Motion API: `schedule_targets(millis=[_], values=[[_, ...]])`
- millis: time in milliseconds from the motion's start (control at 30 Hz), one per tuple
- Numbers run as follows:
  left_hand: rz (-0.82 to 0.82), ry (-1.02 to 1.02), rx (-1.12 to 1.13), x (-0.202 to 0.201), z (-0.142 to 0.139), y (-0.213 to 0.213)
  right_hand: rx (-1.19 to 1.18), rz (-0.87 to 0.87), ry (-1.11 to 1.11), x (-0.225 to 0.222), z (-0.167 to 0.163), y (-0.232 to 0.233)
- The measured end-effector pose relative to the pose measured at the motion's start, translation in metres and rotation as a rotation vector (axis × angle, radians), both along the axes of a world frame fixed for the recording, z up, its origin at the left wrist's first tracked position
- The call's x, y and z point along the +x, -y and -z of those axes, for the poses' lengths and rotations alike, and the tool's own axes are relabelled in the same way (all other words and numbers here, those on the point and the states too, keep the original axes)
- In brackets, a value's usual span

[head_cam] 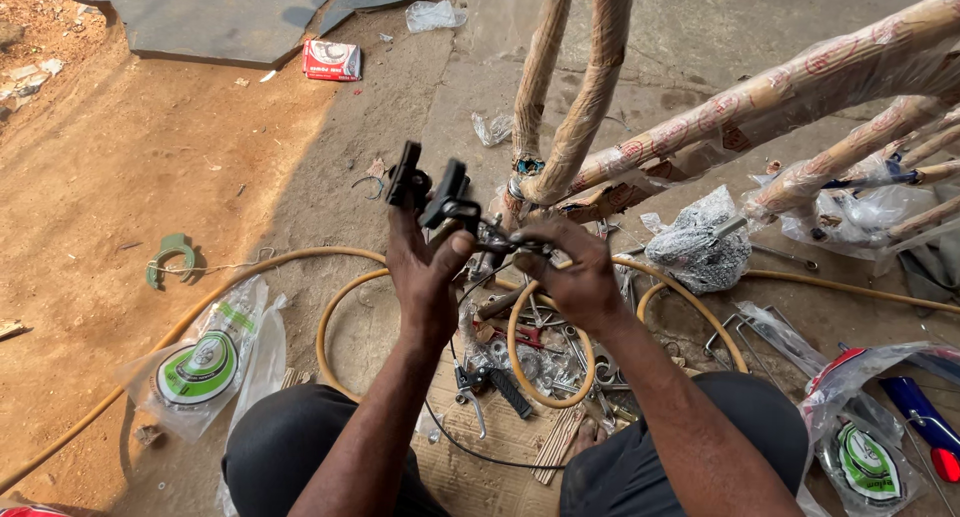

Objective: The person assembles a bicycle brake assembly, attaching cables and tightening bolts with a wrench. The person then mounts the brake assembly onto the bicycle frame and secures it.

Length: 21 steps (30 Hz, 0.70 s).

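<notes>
Paper-wrapped bicycle frame (700, 127) stood beyond the hands, its tubes slanting up to the right. Yellow hose (330, 317) looped on the ground nearer than the frame. Left hand (425, 277) gripped a black brake caliper (432, 192), fingers closed on it, held up just left of the frame's lower joint. Right hand (578, 277) pinched the caliper's cable end (505, 243), fingers narrow

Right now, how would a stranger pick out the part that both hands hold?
Start at the wrapped bicycle frame. Just left of its lower end, the left hand and right hand hold up a black brake part. Unlike the tools lying on the ground, it is lifted, with two black blocks on top.
</notes>
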<state>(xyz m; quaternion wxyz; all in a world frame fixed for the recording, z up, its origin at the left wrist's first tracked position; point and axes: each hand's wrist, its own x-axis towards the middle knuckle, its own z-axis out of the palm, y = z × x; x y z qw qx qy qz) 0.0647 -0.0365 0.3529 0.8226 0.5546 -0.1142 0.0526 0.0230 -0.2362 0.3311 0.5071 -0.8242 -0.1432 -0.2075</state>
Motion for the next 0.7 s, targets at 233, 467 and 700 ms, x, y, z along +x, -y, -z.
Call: schedule_targets(millis=[233, 467, 700], values=[[0.436, -0.319, -0.241, 0.008, -0.005, -0.040, 0.849, -0.412, -0.254, 0.002, -0.016, 0.041], [0.866, -0.281, 0.188, -0.004, -0.020, -0.059, 0.793, -0.708, -0.226, 0.004, -0.043, -0.009], [0.358, -0.037, 0.311, -0.001, -0.023, -0.086, 0.156, -0.173, -0.043, 0.017, -0.048, -0.059]])
